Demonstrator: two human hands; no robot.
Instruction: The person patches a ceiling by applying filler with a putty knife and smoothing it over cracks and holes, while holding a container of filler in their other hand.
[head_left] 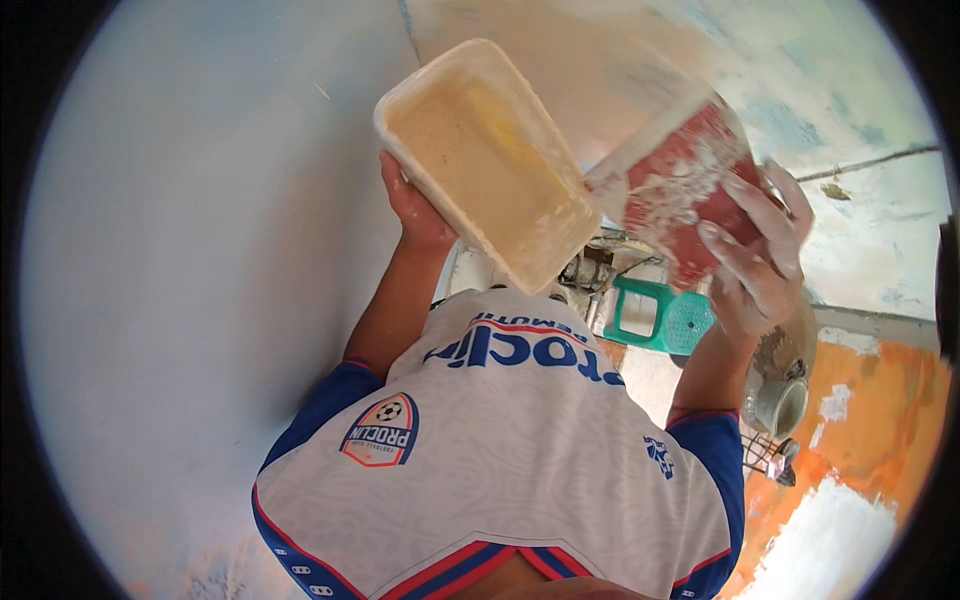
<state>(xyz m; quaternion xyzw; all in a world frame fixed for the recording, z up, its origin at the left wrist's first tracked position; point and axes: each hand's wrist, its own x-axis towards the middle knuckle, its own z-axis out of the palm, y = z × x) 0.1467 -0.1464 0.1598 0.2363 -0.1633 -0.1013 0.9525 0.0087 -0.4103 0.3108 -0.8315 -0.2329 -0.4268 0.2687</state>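
Note:
My left hand [415, 208] supports a rectangular cream plastic tub [565, 240] by its left side, fingers mostly hidden beneath. Beige residue lines the inside of the tub, with a yellowish patch on one side. In my right hand [762, 255] is a flat red scraper [690, 165], smeared with whitish putty and slightly blurred. Its pale edge comes close to the tub's right corner; whether they touch I cannot tell. Whitish smears mark my right fingers, which close around the scraper's right side.
A pale wall [200, 250] rises close on my left. Below stands a green plastic stool [655, 315], with a grey rounded vessel [780, 400] and a wire rack [765, 455] nearby. At the right is an orange wall [880, 430] with white patches.

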